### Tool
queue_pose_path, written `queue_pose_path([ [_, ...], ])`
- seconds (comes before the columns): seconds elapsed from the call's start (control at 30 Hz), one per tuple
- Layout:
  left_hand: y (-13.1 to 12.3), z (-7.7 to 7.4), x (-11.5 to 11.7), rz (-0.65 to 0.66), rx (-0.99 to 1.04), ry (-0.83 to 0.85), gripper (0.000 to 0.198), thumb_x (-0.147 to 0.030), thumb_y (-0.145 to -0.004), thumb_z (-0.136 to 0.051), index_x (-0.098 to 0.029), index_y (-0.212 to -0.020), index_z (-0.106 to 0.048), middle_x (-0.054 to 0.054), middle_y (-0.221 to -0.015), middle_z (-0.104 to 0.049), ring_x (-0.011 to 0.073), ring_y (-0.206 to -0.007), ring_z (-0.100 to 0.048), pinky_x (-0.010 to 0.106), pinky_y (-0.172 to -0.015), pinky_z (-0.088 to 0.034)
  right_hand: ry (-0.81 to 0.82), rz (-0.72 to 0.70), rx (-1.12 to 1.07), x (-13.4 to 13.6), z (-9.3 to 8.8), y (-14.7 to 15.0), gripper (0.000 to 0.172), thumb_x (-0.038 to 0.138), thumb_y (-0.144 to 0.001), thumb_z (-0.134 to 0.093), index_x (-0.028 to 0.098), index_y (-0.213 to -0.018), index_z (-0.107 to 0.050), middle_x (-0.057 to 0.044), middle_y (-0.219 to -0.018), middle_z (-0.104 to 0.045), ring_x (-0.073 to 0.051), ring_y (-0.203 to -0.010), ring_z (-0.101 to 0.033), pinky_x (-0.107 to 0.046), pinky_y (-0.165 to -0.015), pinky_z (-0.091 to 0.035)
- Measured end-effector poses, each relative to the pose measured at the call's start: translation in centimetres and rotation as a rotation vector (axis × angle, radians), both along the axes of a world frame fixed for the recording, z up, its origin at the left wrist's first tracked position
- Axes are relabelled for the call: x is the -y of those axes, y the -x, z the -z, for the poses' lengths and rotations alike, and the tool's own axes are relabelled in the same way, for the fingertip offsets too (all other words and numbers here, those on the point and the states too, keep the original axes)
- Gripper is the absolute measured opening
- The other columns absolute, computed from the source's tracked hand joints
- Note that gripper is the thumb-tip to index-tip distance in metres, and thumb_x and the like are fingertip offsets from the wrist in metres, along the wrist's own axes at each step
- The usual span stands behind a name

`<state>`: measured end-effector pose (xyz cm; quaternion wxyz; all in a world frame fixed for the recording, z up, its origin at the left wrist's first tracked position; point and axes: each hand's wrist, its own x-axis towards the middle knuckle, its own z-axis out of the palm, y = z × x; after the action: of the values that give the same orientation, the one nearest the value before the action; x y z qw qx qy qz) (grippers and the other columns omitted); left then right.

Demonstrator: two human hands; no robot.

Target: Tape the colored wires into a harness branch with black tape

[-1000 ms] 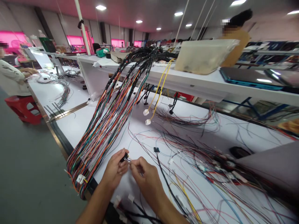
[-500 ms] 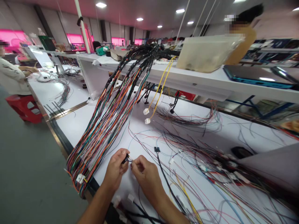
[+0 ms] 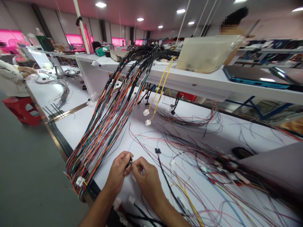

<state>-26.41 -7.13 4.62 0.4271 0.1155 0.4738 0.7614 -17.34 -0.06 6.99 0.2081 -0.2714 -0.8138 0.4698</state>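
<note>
Left hand [image 3: 117, 172] pinches small black connector [image 3: 129, 162] between thumb and fingers, right hand [image 3: 146, 176] pinches thin wire [image 3: 133, 163] right at connector, both over white bench [image 3: 73, 142], colored wire bundle [image 3: 101, 132] just left

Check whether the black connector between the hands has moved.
Yes, the black connector shifted right, closer to the black plug on the white bench.

No words, numbers or brands can be read anywhere (the white connector [image 3: 80, 181] on the wire bundle [image 3: 99, 142] and the far cardboard box [image 3: 118, 55] show nothing legible).
</note>
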Motion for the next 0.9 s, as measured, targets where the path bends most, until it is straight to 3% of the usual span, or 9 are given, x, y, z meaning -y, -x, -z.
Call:
queue_pose_path([
  [0.2, -0.8, -0.3, -0.4, -0.008, -0.052, 0.059, 0.031, -0.045, -0.077, -0.066, -0.015, -0.078, -0.058, -0.006, -0.056, -0.043, 0.005, -0.045, -0.03, 0.018, -0.044, -0.021, -0.154, 0.029, 0.034, 0.0, 0.9, -0.1, 0.021, 0.026, -0.087, -0.042, 0.02, -0.067, -0.045, 0.002, -0.06, -0.056, -0.013, -0.054, -0.051, -0.022, -0.055, -0.036],
  [0.3, -0.9, -0.1, -0.3, 0.023, 0.019, 0.051, 0.03, -0.044, -0.076, -0.066, -0.015, -0.077, -0.058, -0.005, -0.058, -0.046, 0.0054, -0.046, -0.035, 0.018, -0.046, -0.025, -0.183, 0.001, 0.06, -0.5, 0.5, -0.3, 0.022, 0.025, -0.087, -0.043, 0.02, -0.066, -0.045, 0.003, -0.056, -0.053, -0.012, -0.049, -0.047, -0.022, -0.051, -0.032],
  [0.4, -0.8, 0.1, 0.0, 0.097, 0.171, 0.003, 0.027, -0.041, -0.078, -0.066, -0.016, -0.082, -0.058, -0.008, -0.049, -0.038, 0.0039, -0.041, -0.025, 0.017, -0.043, -0.021, -0.138, -0.102, 0.098, -1.3, -0.5, -0.8, 0.021, 0.023, -0.086, -0.046, 0.02, -0.065, -0.049, 0.004, -0.053, -0.052, -0.011, -0.047, -0.046, -0.021, -0.049, -0.032],
  [0.5, -0.7, -0.2, 0.2, 0.139, 0.248, -0.028, 0.025, -0.039, -0.08, -0.065, -0.015, -0.084, -0.058, -0.011, -0.044, -0.03, 0.0034, -0.038, -0.016, 0.017, -0.04, -0.016, -0.264, -0.079, 0.052, -1.7, -1.3, -1.2, 0.018, 0.024, -0.086, -0.048, 0.019, -0.071, -0.055, -0.001, -0.067, -0.059, -0.016, -0.065, -0.055, -0.025, -0.062, -0.041],
  [0.57, -0.5, -0.6, 0.1, 0.112, 0.229, -0.03, 0.025, -0.039, -0.079, -0.066, -0.015, -0.083, -0.058, -0.011, -0.043, -0.028, 0.0029, -0.038, -0.014, 0.016, -0.039, -0.014, -0.356, -0.048, 0.007, -1.8, -1.6, -1.4, 0.013, 0.025, -0.085, -0.051, 0.017, -0.09, -0.06, -0.007, -0.089, -0.064, -0.022, -0.086, -0.058, -0.031, -0.076, -0.043],
  [0.6, -0.3, -0.8, -0.1, 0.094, 0.209, -0.024, 0.026, -0.038, -0.078, -0.067, -0.015, -0.083, -0.058, -0.011, -0.044, -0.028, 0.0025, -0.038, -0.015, 0.016, -0.039, -0.014, -0.351, -0.077, 0.019, -1.7, -1.6, -1.4, 0.021, 0.024, -0.085, -0.051, 0.016, -0.103, -0.058, -0.009, -0.096, -0.064, -0.023, -0.091, -0.058, -0.032, -0.078, -0.043],
  [0.67, 0.3, -1.0, -0.4, 0.073, 0.16, -0.004, 0.028, -0.038, -0.074, -0.071, -0.014, -0.083, -0.059, -0.012, -0.044, -0.028, 0.0016, -0.037, -0.016, 0.015, -0.038, -0.013, -0.265, -0.184, 0.114, -1.6, -1.5, -1.6, 0.031, 0.021, -0.088, -0.048, 0.017, -0.118, -0.053, -0.007, -0.091, -0.067, -0.021, -0.082, -0.062, -0.029, -0.071, -0.044],
  [0.77, 1.7, -0.5, -0.4, 0.014, 0.086, 0.054, 0.037, -0.04, -0.065, -0.078, -0.013, -0.083, -0.06, -0.013, -0.043, -0.028, 0.0006, -0.035, -0.018, 0.014, -0.037, -0.012, -0.21, -0.244, 0.24, -1.6, -0.9, -2.8, 0.027, 0.016, -0.091, -0.04, 0.019, -0.111, -0.059, -0.003, -0.077, -0.069, -0.017, -0.067, -0.064, -0.024, -0.061, -0.042],
  [0.9, 3.8, 1.6, -0.3, -0.129, -0.014, 0.201, 0.041, -0.045, -0.061, -0.078, -0.015, -0.083, -0.061, -0.012, -0.042, -0.031, 0.0025, -0.032, -0.026, 0.014, -0.033, -0.018, -0.29, -0.198, 0.268, -2.6, 1.5, -6.6, 0.023, 0.015, -0.086, -0.047, 0.021, -0.099, -0.066, -0.004, -0.087, -0.071, -0.018, -0.077, -0.065, -0.022, -0.068, -0.045],
])
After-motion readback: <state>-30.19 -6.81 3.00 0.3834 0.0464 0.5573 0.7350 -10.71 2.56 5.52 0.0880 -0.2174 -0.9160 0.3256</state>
